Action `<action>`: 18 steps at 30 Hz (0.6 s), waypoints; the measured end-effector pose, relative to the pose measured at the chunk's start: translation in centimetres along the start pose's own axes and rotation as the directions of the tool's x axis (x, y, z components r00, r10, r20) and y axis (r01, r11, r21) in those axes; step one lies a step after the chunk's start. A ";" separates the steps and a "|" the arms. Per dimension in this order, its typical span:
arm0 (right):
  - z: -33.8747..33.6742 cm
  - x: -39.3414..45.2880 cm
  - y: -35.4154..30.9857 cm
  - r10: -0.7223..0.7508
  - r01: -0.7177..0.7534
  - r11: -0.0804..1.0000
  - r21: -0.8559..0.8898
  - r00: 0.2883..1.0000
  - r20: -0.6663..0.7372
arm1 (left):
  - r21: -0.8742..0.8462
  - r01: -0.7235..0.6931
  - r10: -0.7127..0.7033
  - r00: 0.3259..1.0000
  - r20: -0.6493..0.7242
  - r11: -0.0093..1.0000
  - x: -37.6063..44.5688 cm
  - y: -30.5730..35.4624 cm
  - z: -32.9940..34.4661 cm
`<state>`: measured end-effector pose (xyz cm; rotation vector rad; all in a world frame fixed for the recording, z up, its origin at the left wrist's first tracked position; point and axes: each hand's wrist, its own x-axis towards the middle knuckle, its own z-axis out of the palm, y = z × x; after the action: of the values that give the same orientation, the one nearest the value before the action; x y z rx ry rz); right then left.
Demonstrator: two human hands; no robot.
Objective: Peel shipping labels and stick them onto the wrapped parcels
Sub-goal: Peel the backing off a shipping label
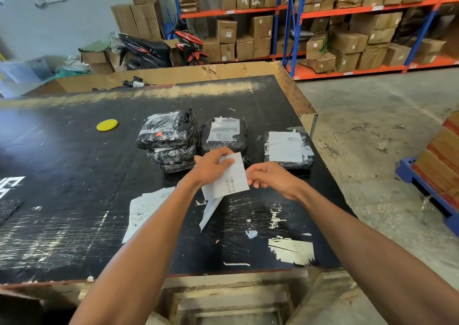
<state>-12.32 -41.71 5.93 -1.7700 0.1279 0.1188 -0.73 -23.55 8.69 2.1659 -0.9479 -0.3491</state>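
Above the black table (74, 200), my left hand (211, 167) grips the top of a white shipping label (233, 178) with a barcode. My right hand (270, 179) pinches the label's right edge. A strip of backing paper (210, 213) hangs down from under the label. Behind my hands lie black wrapped parcels: a stack at the left (169, 140), one in the middle (223, 135) bearing a label, and one at the right (288, 150) with a white label on top. A pile of loose labels (146, 208) lies on the table under my left forearm.
A yellow round disc (107, 125) rests on the table at the far left. Label scraps (291, 251) stick to the table near its front right. Cardboard walls edge the table's back. Shelves of boxes (347, 39) and a parked motorbike (159, 49) stand behind.
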 end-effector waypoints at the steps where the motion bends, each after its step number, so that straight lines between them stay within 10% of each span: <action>1: 0.0 0.0 0.0 -0.006 0.005 1.000 0.018 1.000 0.011 | -0.007 0.000 0.000 1.000 -0.007 1.000 0.0 0.0 0.1; 8: 0.1 0.6 -1.6 -0.118 0.135 0.972 0.192 0.988 -0.096 | -0.023 -0.140 0.118 0.902 -0.416 0.990 0.4 1.6 0.5; 18: 0.8 2.0 -3.2 -0.236 0.237 0.971 -0.024 0.945 -0.226 | -0.361 0.029 -0.120 0.965 -0.233 0.932 1.1 4.0 -0.7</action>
<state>-9.90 -40.36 8.56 -1.7773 0.0799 -0.2594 -1.70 -25.79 12.13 1.8612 -0.6073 -0.2516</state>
